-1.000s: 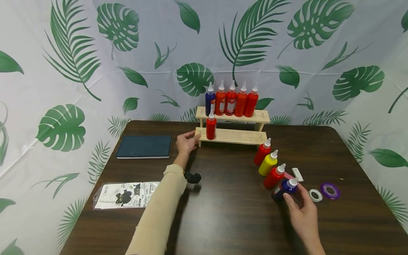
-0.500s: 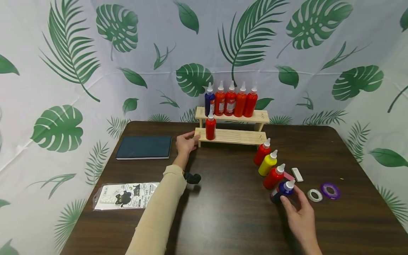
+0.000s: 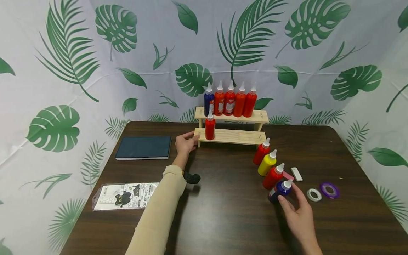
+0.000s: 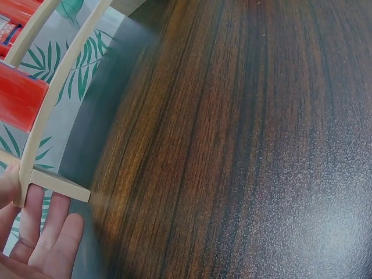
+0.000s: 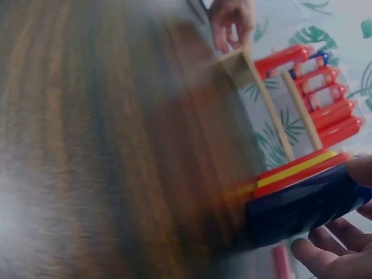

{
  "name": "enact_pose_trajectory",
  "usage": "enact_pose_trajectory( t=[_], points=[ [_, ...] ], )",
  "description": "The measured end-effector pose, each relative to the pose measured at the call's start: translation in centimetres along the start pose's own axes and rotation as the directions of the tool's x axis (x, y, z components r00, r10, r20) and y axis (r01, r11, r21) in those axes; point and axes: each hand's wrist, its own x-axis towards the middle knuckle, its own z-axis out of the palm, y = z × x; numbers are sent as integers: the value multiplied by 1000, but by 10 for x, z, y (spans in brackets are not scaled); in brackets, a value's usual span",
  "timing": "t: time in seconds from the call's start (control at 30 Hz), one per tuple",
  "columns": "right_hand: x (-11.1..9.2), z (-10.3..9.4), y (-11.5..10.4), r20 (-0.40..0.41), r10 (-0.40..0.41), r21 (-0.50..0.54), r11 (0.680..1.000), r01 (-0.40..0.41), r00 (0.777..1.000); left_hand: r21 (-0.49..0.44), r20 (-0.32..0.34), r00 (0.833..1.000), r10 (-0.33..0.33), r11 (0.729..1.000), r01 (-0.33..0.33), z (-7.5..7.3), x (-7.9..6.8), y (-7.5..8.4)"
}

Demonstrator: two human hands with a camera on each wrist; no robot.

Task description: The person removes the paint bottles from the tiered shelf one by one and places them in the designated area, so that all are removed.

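Note:
My left hand [image 3: 185, 144] grips the left end of a two-tier wooden rack [image 3: 237, 136], its thumb on the lower shelf. Seen from the left wrist, several fingers [image 4: 49, 232] reach past the shelf's leg [image 4: 61, 185]. My right hand [image 3: 300, 216] holds a dark blue squeeze bottle [image 3: 278, 192] with a white nozzle between thumb and fingers. This bottle leans a little and stands beside a red bottle [image 3: 272, 178], at the near end of a row with a yellow bottle [image 3: 266, 165] and another red bottle [image 3: 261, 154]. One red bottle [image 3: 210, 129] stands on the lower shelf.
A blue bottle [image 3: 208, 101] and several red and orange-red ones [image 3: 230, 102] fill the upper shelf. Right of the row lie a white eraser-like block [image 3: 296, 174], a white tape roll [image 3: 314, 194] and a purple one [image 3: 329, 190]. A notebook [image 3: 143, 147] and ruler-set packet [image 3: 124, 196] lie left.
My right hand has moved slightly left with the blue bottle, bringing it closer to the front of the row. The left hand stays at the rack's end.

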Motion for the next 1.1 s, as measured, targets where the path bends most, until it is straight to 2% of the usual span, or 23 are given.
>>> enact_pose_trajectory(
  t=[0.1, 0.17, 0.23, 0.33, 0.47, 0.57, 0.7, 0.87, 0.97, 1.1],
  points=[
    [1, -4, -8, -38, -21, -31, 999, 20, 999, 1, 2, 1000, -4, 1000, 4, 1, 1, -1],
    [2, -7, -17, -85, -86, -55, 995, 82, 993, 1, 3, 1000, -9, 1000, 9, 1, 1, 0],
    [3, -10, -29, -126, -176, -92, 982, 165, 976, 1, 5, 1000, -13, 1000, 13, 1, 0, 0],
    [5, -10, -54, -155, -321, -119, 945, 305, 934, -3, 3, 1000, -15, 1000, 15, 1, -1, 0],
    [12, 2, -84, -106, -465, -96, 885, 456, 879, -3, 1, 1000, -14, 1000, 14, 0, 0, 0],
    [22, 22, -97, -28, -512, -56, 858, 510, 858, 3, 0, 1000, -18, 1000, 18, 0, 0, 1],
    [42, 61, -101, 117, -465, 22, 885, 466, 878, 16, 1, 1000, -26, 1000, 26, 0, 1, 2],
    [80, 115, -99, 289, -329, 95, 944, 315, 899, 27, 3, 1000, -25, 999, 24, 0, 2, 4],
    [102, 144, -103, 323, -274, 87, 962, 261, 906, 30, -3, 1000, -23, 999, 24, 0, 3, 4],
    [125, 174, -110, 342, -250, 63, 968, 243, 906, 36, -7, 999, -41, 998, 41, 0, 2, 3]
  ],
)
